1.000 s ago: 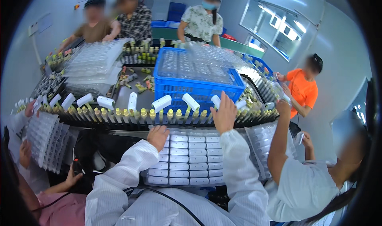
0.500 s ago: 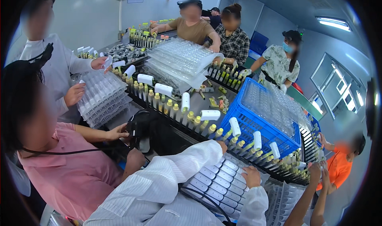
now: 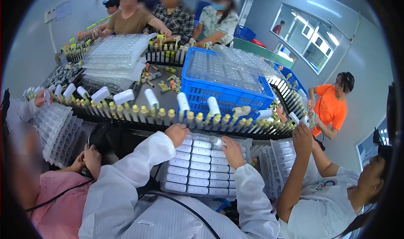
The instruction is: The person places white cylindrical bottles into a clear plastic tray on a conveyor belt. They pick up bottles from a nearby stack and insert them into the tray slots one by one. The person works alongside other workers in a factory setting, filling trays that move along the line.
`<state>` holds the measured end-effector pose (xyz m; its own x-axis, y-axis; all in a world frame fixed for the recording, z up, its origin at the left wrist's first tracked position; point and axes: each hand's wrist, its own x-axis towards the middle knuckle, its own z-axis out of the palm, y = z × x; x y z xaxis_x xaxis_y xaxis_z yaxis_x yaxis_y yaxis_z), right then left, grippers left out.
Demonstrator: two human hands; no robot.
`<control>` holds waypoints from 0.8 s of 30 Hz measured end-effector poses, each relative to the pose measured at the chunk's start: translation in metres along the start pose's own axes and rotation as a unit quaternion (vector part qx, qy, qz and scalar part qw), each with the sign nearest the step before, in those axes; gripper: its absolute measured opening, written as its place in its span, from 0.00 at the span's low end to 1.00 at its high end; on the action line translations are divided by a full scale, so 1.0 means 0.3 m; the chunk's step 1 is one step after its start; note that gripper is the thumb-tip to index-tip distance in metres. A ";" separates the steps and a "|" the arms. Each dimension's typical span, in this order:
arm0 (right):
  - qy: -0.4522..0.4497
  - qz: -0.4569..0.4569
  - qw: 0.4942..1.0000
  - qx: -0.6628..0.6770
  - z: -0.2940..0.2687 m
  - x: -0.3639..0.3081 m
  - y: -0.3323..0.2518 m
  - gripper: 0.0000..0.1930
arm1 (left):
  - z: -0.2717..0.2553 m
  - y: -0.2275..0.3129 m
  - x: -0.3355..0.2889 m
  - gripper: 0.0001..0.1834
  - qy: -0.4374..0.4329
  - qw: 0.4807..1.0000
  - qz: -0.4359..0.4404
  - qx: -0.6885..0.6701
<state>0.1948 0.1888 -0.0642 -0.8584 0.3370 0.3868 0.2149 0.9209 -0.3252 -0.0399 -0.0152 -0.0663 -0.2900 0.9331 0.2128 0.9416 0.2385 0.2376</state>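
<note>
A clear plastic tray [image 3: 179,189] lies before me, its rows filled with white oval-ended plastic cases [image 3: 199,166]. At its far left corner is my left hand [image 3: 177,134], fingers curled close together; their tips are too hidden to show what they grip. Over the far right part of the tray lies my right hand [image 3: 233,152], its fingers stretched down onto the far row, beside a see-through patch of tray [image 3: 215,141]. Just beyond both hands runs a dark rack [image 3: 139,116] of upright yellow-tipped holders, several carrying white cases [image 3: 124,97].
A blue crate [image 3: 227,98] heaped with clear trays stands behind the rack. More stacked trays [image 3: 113,56] are at the back left. A black cable [image 3: 185,205] crosses my lap. On my right a co-worker's hand [image 3: 302,138] is raised to the rack; a pink-sleeved co-worker sits left.
My view has swung to the right, so the rack and crate sit further left. My right hand has moved to the tray's far row. The right-hand co-worker has come more into view.
</note>
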 end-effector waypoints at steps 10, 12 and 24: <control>0.099 0.261 0.676 0.682 -0.081 -0.137 -0.049 0.18 | 0.095 -0.115 0.040 0.19 -0.093 0.993 0.008 -0.069; 0.082 0.278 0.676 0.678 -0.091 -0.164 -0.078 0.17 | 0.130 -0.175 0.043 0.20 -0.090 0.992 0.017 -0.086; 0.085 0.268 0.690 0.667 -0.009 -0.234 -0.028 0.17 | 0.010 0.007 -0.014 0.16 0.043 0.997 0.057 -0.016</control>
<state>0.2544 0.1580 -0.0863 -0.7303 0.6820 -0.0392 -0.2372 -0.3069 -0.9217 -0.0362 -0.0178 -0.0695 -0.1971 0.9265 0.3206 0.9638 0.1233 0.2363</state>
